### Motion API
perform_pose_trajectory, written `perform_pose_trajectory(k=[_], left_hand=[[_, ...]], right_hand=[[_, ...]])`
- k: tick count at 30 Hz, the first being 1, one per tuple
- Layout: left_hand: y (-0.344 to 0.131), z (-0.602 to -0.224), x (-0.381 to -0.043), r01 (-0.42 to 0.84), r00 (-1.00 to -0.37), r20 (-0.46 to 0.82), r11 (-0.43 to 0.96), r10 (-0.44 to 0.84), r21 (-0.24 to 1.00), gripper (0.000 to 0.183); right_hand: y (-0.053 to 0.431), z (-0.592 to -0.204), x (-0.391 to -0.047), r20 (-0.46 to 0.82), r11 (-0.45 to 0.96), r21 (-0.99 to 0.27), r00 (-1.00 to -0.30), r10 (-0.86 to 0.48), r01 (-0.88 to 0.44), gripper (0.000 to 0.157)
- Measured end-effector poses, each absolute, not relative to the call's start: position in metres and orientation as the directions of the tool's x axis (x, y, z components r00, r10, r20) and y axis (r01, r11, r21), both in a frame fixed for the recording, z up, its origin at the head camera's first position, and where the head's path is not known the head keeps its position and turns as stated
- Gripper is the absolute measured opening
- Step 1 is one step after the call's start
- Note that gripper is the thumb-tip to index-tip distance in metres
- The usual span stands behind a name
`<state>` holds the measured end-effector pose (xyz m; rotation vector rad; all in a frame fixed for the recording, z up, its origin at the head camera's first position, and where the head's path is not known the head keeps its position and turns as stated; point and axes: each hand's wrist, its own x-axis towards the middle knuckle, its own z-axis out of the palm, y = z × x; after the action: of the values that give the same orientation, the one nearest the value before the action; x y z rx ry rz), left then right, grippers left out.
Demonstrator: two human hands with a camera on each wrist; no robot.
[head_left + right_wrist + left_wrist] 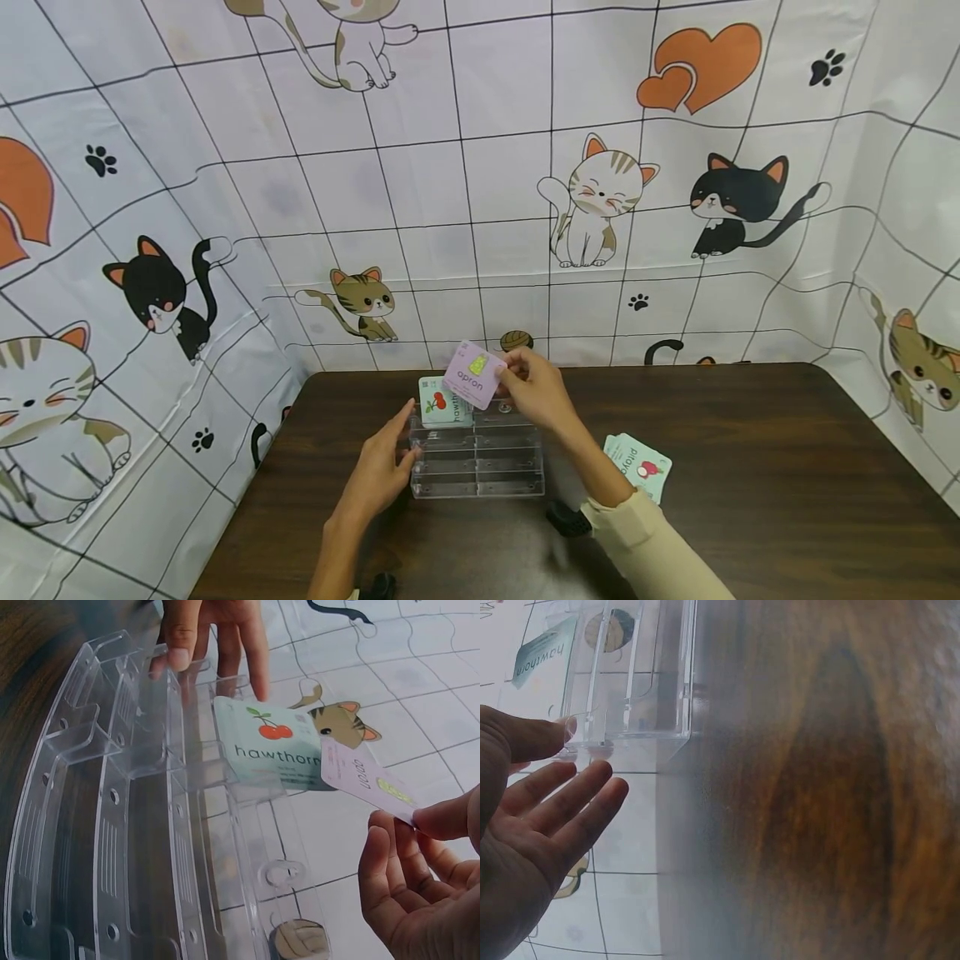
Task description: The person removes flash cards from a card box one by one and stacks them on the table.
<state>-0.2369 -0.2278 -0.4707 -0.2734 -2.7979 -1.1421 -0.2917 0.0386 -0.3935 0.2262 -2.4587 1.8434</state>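
Observation:
A clear plastic tiered card holder (480, 492) with two columns of slots stands on the table. In its back left slot is a pale green card (274, 739) with red fruit, reading "hawthorn". My right hand (538, 390) pinches a purple card (472, 375) marked "apron" by its edge, between thumb and fingers. That card is tilted above the back row and overlaps the green card's corner in the head view. My left hand (382, 462) rests against the holder's left side, thumb at its edge and fingers (585, 817) fairly straight.
A small stack of cards (641, 467), the top one reading "pitaya", lies on the dark wooden table (787, 500) right of the holder, beside my right forearm. A white cat-print cloth (495, 200) hangs behind the table and along both sides.

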Motion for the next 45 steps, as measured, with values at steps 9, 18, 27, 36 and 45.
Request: perform_pose_trajectory(k=[9,18,27,36,45], left_hand=[[-0.229,-0.472,-0.236,0.212,-0.977,0.173,0.709,0.128,0.673,0.085],[-0.229,-0.473,-0.235,0.221,-0.975,0.181,0.708,0.133,0.671,0.084],[-0.231,-0.474,-0.235,0.229,-0.973,0.188,0.704,0.137,0.672,0.084],[-0.231,-0.473,-0.235,0.228,-0.973,0.185,0.707,0.138,0.67,0.084],[-0.228,-0.472,-0.236,0.238,-0.971,0.193,0.697,0.145,0.677,0.084]], right_hand=[[0.054,-0.397,-0.293,0.095,0.203,-0.973,-0.993,-0.071,-0.108,0.016],[0.078,-0.397,-0.283,0.076,0.192,-0.977,-0.995,-0.066,-0.088,0.02],[0.107,-0.398,-0.276,0.057,0.155,-0.986,-0.997,-0.053,-0.065,0.025],[0.13,-0.41,-0.268,0.03,0.155,-0.987,-0.996,-0.08,-0.042,0.027],[0.155,-0.413,-0.257,0.014,0.158,-0.987,-0.996,-0.088,-0.028,0.032]])
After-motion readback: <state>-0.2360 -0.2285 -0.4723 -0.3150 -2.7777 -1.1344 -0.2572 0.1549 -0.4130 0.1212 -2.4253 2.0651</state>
